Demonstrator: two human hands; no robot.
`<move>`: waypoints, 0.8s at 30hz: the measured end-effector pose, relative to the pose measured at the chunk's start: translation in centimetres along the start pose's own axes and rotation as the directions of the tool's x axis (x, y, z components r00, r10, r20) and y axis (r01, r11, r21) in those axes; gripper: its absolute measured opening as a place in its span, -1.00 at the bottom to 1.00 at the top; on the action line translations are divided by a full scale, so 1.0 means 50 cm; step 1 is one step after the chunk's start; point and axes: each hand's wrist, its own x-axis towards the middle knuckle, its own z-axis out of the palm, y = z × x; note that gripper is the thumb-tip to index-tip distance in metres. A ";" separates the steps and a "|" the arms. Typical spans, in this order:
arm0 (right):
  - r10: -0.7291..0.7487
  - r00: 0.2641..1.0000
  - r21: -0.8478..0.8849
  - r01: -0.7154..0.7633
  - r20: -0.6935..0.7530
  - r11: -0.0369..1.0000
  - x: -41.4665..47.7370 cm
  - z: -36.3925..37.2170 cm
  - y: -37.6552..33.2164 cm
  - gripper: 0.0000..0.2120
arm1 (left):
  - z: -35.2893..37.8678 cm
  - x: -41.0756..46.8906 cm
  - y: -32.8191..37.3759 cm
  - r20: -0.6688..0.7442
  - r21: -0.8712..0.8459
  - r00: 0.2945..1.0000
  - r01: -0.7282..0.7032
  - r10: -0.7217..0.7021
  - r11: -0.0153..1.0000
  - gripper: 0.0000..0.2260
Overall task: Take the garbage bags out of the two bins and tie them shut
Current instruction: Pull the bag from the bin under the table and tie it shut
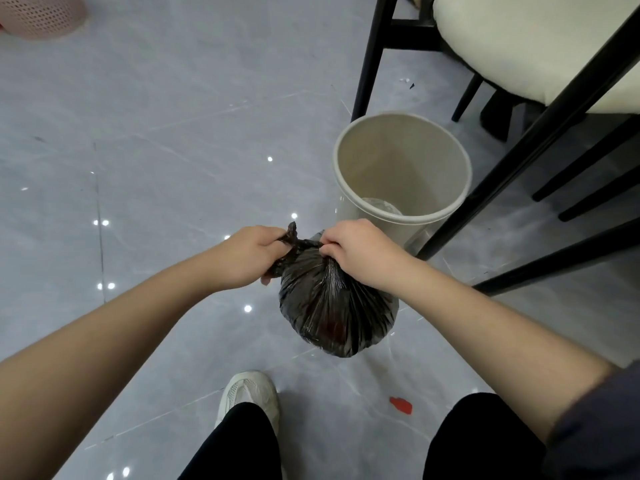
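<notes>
A full black garbage bag (337,306) hangs in front of me above the grey floor, its neck gathered and twisted at the top. My left hand (249,256) grips the twisted end on the left. My right hand (360,252) pinches the neck on the right, fingers closed on the plastic. Just behind the bag stands a beige round bin (401,168) with no bag in it. A pink perforated bin (40,13) lies at the far top left; I cannot tell what it holds.
Black chair legs (512,161) and a cream seat cushion (540,39) crowd the right side, right next to the beige bin. A small red scrap (401,405) lies on the floor near my legs. My white shoe (247,396) stands below the bag.
</notes>
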 end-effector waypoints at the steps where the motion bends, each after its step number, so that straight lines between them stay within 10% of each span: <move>1: -0.004 1.000 -0.045 0.004 -0.010 0.999 0.000 0.002 -0.002 -0.77 | 0.003 -0.006 0.003 0.012 -0.107 0.999 0.033 -0.031 0.994 -0.76; 12: -0.037 0.998 -0.170 0.029 -0.046 0.985 0.000 -0.005 -0.012 -0.73 | -0.011 -0.044 -0.017 -0.045 -0.396 0.996 0.057 -0.082 0.916 -0.72; 24: 0.132 0.946 0.270 -0.050 -0.296 0.962 0.031 -0.035 -0.043 -0.87 | 0.051 -0.045 -0.033 0.079 -0.647 0.996 0.073 -0.029 0.759 -0.73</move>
